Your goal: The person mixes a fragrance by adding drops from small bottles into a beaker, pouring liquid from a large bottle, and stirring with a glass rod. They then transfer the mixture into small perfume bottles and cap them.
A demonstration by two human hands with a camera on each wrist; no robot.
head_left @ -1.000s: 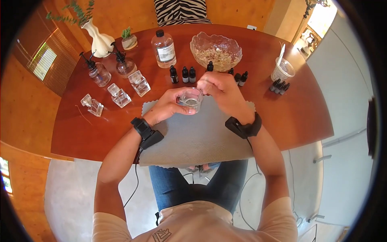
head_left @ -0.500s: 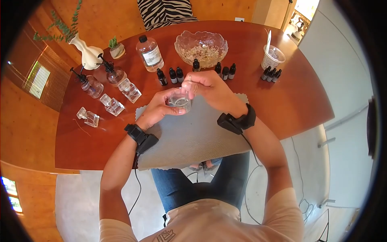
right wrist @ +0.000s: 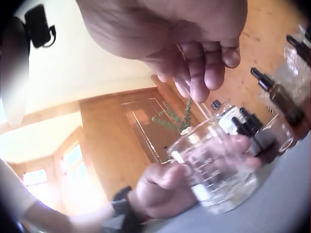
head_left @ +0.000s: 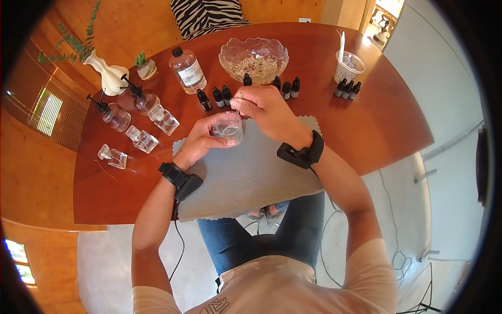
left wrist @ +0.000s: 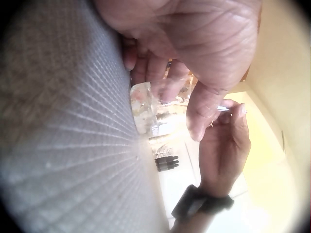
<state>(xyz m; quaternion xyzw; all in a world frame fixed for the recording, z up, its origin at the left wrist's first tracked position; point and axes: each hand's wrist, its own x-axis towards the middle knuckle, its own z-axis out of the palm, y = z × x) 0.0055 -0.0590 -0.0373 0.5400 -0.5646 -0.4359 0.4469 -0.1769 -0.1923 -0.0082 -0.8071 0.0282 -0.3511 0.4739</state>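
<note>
A small clear glass beaker (head_left: 228, 128) with markings on its side is held by my left hand (head_left: 200, 142), thumb on the near side and fingers around the far side. A little clear liquid shows at its bottom. My right hand (head_left: 267, 109) is above the beaker's rim and pinches a thin clear stirring rod (head_left: 238, 108) that slants down towards the beaker. The left wrist view shows the rod's light end (left wrist: 224, 108) between thumb and forefinger. Seen from the right wrist, the beaker (right wrist: 214, 170) is tilted over the grey mat (head_left: 246, 172).
Small black-capped bottles (head_left: 218, 97) line the mat's far side. Behind them stand a large labelled bottle (head_left: 188, 73) and a glass bowl (head_left: 230, 57) of pale pieces. Square glass bottles (head_left: 142, 140) and pump bottles (head_left: 116, 116) stand left; a cup (head_left: 349, 68) and more small bottles (head_left: 347, 90) stand right.
The head view has swung, so the table's things appear further left. My left hand keeps holding the beaker; my right fingers have shifted slightly above its rim, and the rod shows more plainly.
</note>
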